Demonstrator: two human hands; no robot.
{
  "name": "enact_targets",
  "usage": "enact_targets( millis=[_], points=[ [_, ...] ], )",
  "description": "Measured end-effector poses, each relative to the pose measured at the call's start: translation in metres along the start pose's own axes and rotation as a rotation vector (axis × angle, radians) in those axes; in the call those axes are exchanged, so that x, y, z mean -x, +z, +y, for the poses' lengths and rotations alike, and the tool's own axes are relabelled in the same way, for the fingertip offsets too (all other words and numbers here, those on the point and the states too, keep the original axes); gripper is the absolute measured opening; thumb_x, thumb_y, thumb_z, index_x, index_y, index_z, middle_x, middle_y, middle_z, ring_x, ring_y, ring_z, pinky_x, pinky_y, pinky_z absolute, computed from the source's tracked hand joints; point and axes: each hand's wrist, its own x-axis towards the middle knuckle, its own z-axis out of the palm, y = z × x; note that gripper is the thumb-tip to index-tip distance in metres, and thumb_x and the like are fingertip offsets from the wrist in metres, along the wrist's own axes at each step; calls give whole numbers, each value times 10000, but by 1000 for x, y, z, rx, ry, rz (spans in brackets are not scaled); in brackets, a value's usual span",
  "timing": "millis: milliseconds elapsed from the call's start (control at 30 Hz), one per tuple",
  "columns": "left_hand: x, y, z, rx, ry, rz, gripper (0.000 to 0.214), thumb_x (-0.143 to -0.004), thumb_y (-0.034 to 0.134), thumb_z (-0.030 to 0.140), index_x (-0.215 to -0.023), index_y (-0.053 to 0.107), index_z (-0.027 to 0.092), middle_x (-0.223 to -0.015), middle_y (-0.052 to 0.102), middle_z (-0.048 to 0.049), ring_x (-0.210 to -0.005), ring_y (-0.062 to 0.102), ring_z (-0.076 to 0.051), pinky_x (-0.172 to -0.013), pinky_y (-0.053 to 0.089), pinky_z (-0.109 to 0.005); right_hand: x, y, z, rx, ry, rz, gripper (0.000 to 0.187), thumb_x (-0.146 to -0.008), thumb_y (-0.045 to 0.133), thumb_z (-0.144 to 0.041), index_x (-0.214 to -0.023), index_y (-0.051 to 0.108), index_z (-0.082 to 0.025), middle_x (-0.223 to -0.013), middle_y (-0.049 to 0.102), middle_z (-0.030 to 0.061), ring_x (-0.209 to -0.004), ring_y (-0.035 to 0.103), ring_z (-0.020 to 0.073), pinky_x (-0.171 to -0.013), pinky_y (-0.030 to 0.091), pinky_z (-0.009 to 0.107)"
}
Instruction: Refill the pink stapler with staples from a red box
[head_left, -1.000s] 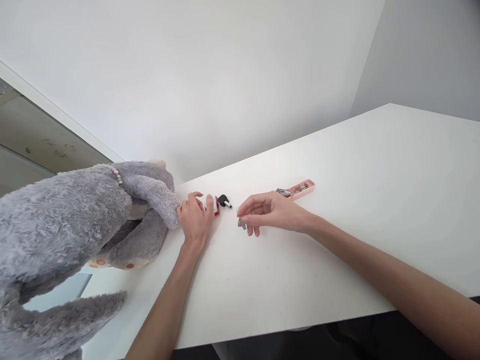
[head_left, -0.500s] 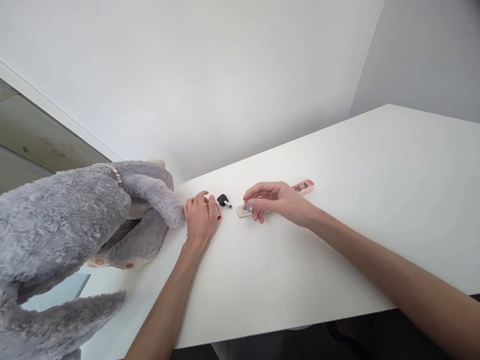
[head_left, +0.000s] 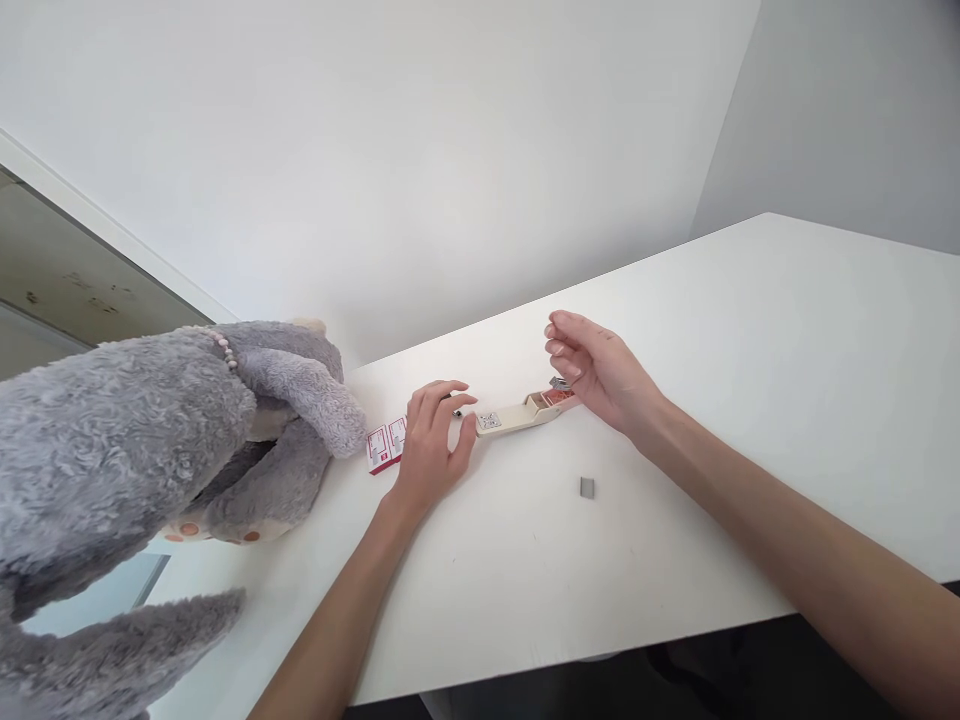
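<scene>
A long stapler lies hinged open on the white table. Its cream base points left, and its pink part extends right, mostly behind my right hand. That hand is raised over the hinge, palm side showing and fingertips drawn together; whatever may be between them is hidden. My left hand hovers by the base's left end with thumb and fingers apart. Under its fingers shows a bit of a small black-and-silver object, mostly covered. Left of it lies a red-and-white box. A small grey staple strip rests in front of the stapler.
A large grey plush toy with a bead string occupies the table's left side. The wall rises behind the white table, whose front edge runs along the bottom.
My right hand has moved right and up from the stapler base. The grey strip now shows on the table. My left hand has shifted right, uncovering the box and covering the black-and-silver object.
</scene>
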Motion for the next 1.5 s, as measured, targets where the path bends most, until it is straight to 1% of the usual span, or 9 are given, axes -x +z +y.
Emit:
enact_targets(
  millis=[167,267,333,400,500,667,967,1367,1500],
  points=[
    [2,-2,27,36,143,99,173,-940,608,123,-1077,616,228,-988,655,-60,-925,594,-209,-841,478,-390,1,2,-1,86,7,15,285,-735,884,-431,-803,697,-228,-785,570,-36,-576,437,74,-445,336,238],
    [5,-1,54,140,282,-32,186,-943,682,257,-1124,642,241,-962,670,-40,-912,612,-199,-851,485,-371,3,4,1,112,35,1,286,-741,869,-432,-793,676,-227,-762,562,-41,-551,414,76,-456,342,248],
    [6,1,68,172,328,-157,309,-946,721,406,-1202,659,245,-1021,698,-49,-996,610,-215,-912,485,-369,4,5,1,128,25,-18,283,-756,855,-435,-785,667,-226,-757,557,-37,-549,408,79,-462,344,251],
    [7,3,76,173,358,-252,374,-941,722,477,-1237,678,253,-1109,715,-58,-1085,588,-230,-973,471,-364,4,5,0,148,-17,-37,285,-764,843,-441,-768,657,-225,-761,555,-29,-554,411,84,-455,325,254],
    [7,4,78,182,348,-330,348,-945,708,485,-1216,714,267,-1195,719,-63,-1169,555,-250,-1028,450,-365,4,4,-3,176,-54,-51,296,-762,834,-450,-748,637,-230,-768,564,-16,-560,422,95,-446,306,265],
    [9,8,78,243,269,-382,318,-910,747,483,-1155,758,281,-1190,725,-69,-1221,533,-275,-1049,448,-390,5,5,-3,213,9,-56,301,-775,805,-486,-793,623,-246,-740,552,-4,-552,409,115,-445,350,268],
    [11,13,84,334,149,-316,153,-930,744,414,-938,796,269,-1063,752,-48,-1134,580,-251,-1003,488,-388,4,4,-1,197,-48,-71,282,-801,808,-452,-739,645,-231,-780,534,4,-566,404,107,-437,308,267],
    [14,15,86,337,209,-327,97,-974,696,300,-917,744,238,-1070,764,-34,-1125,605,-240,-966,499,-375,5,3,1,234,-52,-72,279,-820,796,-458,-741,639,-241,-783,531,-5,-565,413,113,-453,300,288],
    [11,12,86,449,100,-268,78,-993,663,263,-936,707,234,-1047,761,-49,-1060,655,-222,-946,523,-391,5,2,1,254,-50,-67,278,-816,807,-455,-744,645,-242,-782,545,-4,-566,424,112,-456,312,286]
  ],
)
